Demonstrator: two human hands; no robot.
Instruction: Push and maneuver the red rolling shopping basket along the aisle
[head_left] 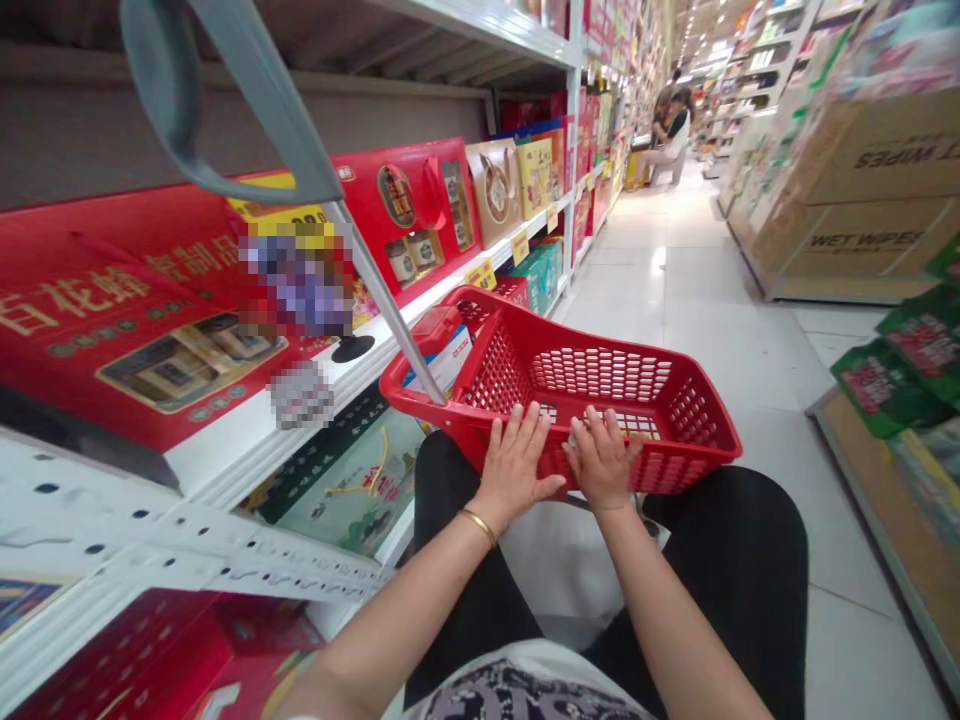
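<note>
A red plastic shopping basket [622, 365] with a grey pull handle [300, 120] stands in front of me, between my knees. Against its near wall lies my left hand [516, 465], fingers stretched out and pointing forward. My right hand [602, 460] is beside it at the same wall, its fingers spread. Neither hand grips anything that I can see. A white and blue packet [452, 360] sits at the left end of the basket by the handle's foot. Part of the basket's floor is hidden behind its near wall and my hands.
On my left, white shelves [285, 440] hold red gift boxes [405, 210] and yellow price tags [480, 275]. At the right stand cartons marked wet wipes [862, 235] and green packets [900, 350] on a low platform. A person [671, 130] sits farther down the tiled aisle [637, 260].
</note>
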